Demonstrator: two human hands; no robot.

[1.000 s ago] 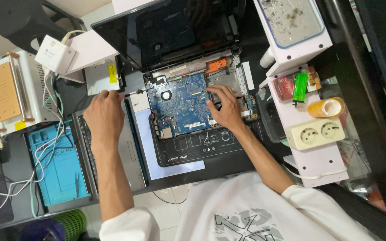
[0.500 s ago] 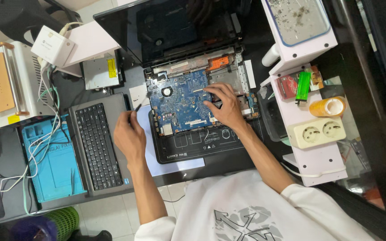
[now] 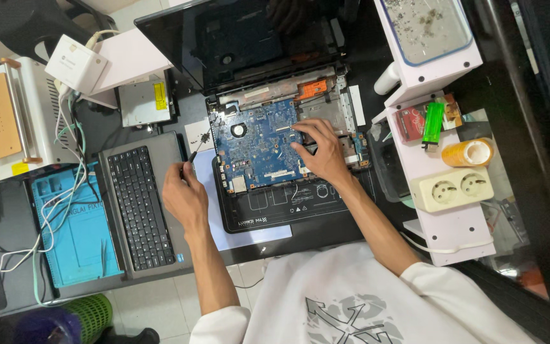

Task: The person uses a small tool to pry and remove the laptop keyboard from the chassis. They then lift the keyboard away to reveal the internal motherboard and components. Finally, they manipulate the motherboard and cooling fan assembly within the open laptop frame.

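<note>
The left hand (image 3: pixel 184 197) has its grip closed on a dark screwdriver (image 3: pixel 193 155), shaft pointing up and right toward the blue circuit board (image 3: pixel 259 146) just beside it. The right hand (image 3: pixel 321 153) rests fingers-down on the board's right edge in the opened laptop (image 3: pixel 300 204), holding nothing.

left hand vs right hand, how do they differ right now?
The left hand grips a thin dark tool beside the opened laptop; the right hand holds nothing. Left hovers off the blue circuit board; right presses spread fingers on its right edge. Both are bare.
</note>
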